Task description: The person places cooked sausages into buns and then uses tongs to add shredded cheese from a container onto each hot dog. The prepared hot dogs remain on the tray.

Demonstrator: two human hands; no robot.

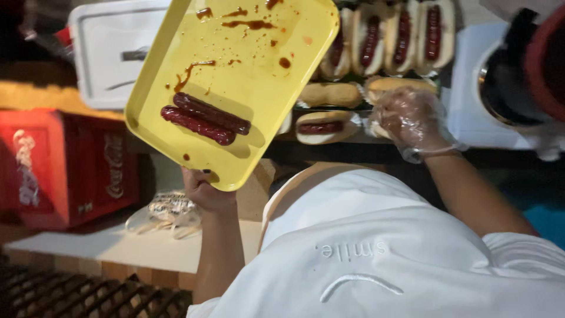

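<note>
My left hand (203, 189) grips the near corner of a yellow plastic tray (276, 88) and holds it tilted in the air. Two dark red sausages (206, 118) lie side by side on the tray, with brown sauce smears (250, 25) above them. My right hand (412, 121), in a clear plastic glove, curls its fingers around a pale bun (393, 85) among the rows of buns. Several buns (385, 38) behind it hold sausages, and one filled bun (322, 127) lies just left of the gloved hand.
A white lidded box (109, 56) stands at the back left, with a red crate (65, 168) below it. Clear plastic bags (168, 211) lie on a pale counter. A white container with a dark opening (500, 88) sits at the right. A metal grate (88, 294) lies at bottom left.
</note>
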